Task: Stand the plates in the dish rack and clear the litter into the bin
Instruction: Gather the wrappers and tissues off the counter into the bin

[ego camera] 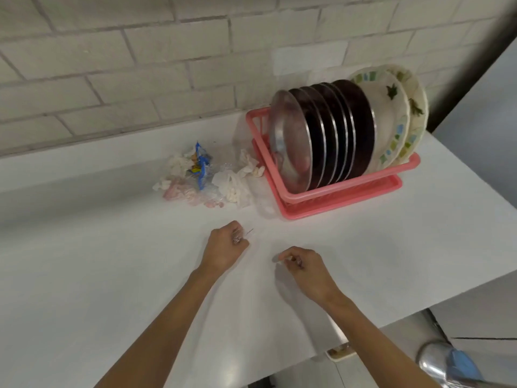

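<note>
Steel plates [330, 133] and patterned plates [391, 116] stand in the pink dish rack [335, 197], with the litter [204, 175] heaped just left of it on the white counter [140, 275]. The left hand [226, 245] grips a clear plastic scrap [242, 236], half hidden in the fist. The right hand [303, 266], apart from it, has curled fingers too, but whether they hold anything I cannot tell.

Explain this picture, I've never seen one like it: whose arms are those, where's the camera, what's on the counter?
No machine here: a person wears one camera on the head, looking down at their own hands. The left hand grips a crinkled clear plastic scrap. The right hand has curled fingers, but whether they hold anything I cannot tell. On the white counter lie a litter pile and a pink dish rack with steel plates and patterned plates standing in it.
</note>
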The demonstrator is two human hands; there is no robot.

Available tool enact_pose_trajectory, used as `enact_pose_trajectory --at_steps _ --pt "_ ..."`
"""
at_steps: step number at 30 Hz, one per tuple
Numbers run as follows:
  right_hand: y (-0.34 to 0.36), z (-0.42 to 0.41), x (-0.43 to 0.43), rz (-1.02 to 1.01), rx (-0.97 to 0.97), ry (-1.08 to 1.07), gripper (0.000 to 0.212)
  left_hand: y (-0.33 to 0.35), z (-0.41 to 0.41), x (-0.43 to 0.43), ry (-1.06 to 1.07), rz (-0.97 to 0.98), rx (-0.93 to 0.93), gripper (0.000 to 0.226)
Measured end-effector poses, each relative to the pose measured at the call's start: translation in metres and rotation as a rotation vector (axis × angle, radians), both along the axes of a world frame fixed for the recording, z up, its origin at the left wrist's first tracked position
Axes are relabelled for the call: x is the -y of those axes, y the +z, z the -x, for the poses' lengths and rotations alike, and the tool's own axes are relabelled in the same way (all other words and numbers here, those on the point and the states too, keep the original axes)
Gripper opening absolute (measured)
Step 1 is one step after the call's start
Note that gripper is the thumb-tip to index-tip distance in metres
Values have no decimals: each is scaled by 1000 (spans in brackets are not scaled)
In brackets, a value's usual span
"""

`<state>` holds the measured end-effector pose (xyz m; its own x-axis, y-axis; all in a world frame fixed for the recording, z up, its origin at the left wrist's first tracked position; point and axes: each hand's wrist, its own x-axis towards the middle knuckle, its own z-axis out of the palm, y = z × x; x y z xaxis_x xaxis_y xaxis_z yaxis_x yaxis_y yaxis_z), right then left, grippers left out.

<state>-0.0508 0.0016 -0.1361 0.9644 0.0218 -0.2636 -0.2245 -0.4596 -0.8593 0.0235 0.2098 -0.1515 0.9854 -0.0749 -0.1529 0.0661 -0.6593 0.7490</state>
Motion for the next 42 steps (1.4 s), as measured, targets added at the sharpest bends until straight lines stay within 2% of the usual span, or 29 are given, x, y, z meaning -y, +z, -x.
enact_pose_trajectory --at_steps 6,12,17,22,25,28,35,38,42 --pt "17 19 52 -96 -66 -40 42 4 45 33 -49 131 -44 23" --pt "18 66 113 -183 -83 -80 18 24 105 115 -48 329 -163 34" --pt "15 117 171 -216 -97 -31 29 36 164 193 -89 407 -190 23" --pt "2 162 240 -193 -163 36 49 28 218 255 -73 404 -226 28" --pt "-17 181 282 -188 -223 -52 51 19 244 288 -73 380 -264 27" --pt "-42 199 319 -148 -341 -104 42 7 262 316 -106 321 -271 22" --pt "-91 222 356 -298 -428 -158 11 -45 260 349 -131 267 -380 22" --pt "-110 231 361 -393 -413 -210 15 -73 253 356 -123 247 -477 21" --pt "-146 241 365 -301 -366 -202 17 -113 246 370 -94 241 -622 14"
